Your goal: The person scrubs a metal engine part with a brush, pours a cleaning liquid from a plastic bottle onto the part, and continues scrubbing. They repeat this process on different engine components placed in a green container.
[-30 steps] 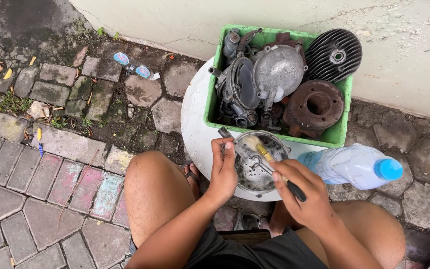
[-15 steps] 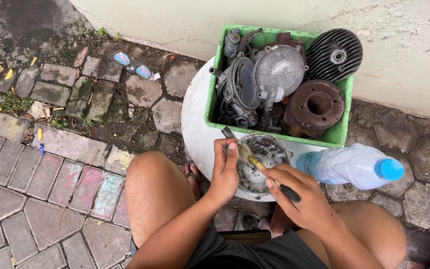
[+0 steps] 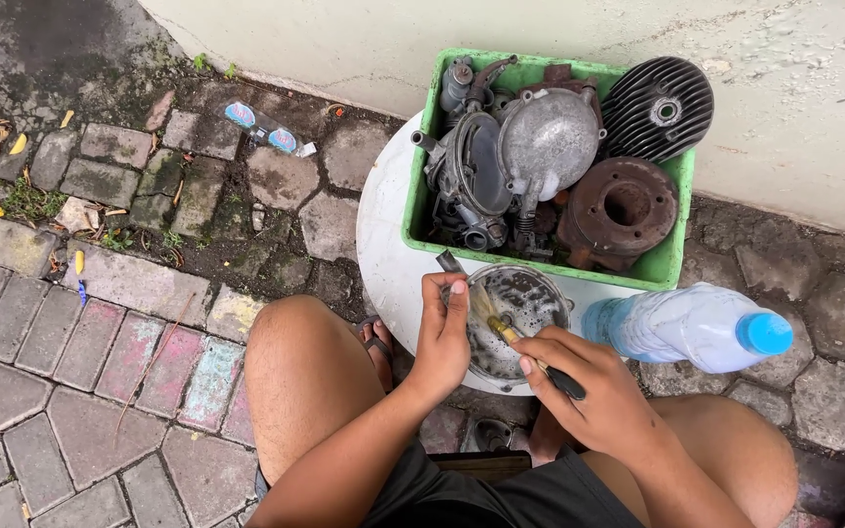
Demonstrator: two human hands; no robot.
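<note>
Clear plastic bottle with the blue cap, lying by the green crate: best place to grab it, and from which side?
Grip the plastic bottle around its clear mid-body, coming from above. It lies on its side with the blue cap pointing right, so the round barrel faces up and looks free. The green crate sits close behind and the right hand works just left, so fingers probably fit best across the barrel.

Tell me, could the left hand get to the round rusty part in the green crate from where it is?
Probably yes. The left hand sits just below the green crate, and the rusty part lies uncovered on top at the crate's right side, though the hand already holds a small metal part.
</note>
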